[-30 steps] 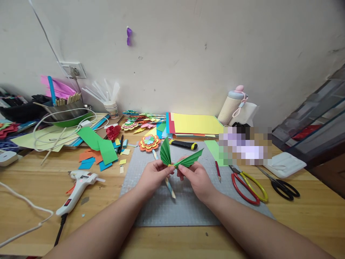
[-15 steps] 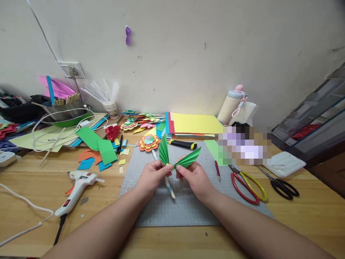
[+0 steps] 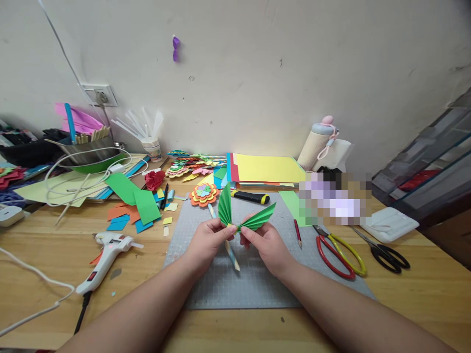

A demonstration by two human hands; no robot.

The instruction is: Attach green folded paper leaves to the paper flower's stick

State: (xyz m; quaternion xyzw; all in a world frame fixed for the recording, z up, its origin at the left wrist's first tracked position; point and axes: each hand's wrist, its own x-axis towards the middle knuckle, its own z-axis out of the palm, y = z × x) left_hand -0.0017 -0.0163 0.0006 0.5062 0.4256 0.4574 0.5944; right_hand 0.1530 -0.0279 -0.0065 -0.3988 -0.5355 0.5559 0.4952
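Observation:
Between my hands is a green pleated paper leaf pair (image 3: 257,218), fanned into two wings, with a small yellow piece at its middle. My left hand (image 3: 209,241) pinches it near the yellow piece, below the left wing. Thumb and fingers of my right hand (image 3: 265,243) are closed on the base of the right wing. Behind and under my hands lies a layered paper flower (image 3: 204,194), orange, yellow and multicoloured, on a blue-and-cream striped stick (image 3: 231,257). Part of the stick is hidden by my left hand. Everything is above a grey cutting mat (image 3: 250,289).
A white glue gun (image 3: 105,257) and paper scraps (image 3: 147,206) lie left. A utility knife (image 3: 252,197) lies behind my hands. To the right are a dark red pencil (image 3: 298,233), red-and-yellow-handled scissors (image 3: 335,260) and black-handled scissors (image 3: 390,256). Stacked paper (image 3: 272,168) is against the wall.
Almost nothing differs. The whole view has shifted very slightly; both hands keep the same grip on the green pleated leaf pair.

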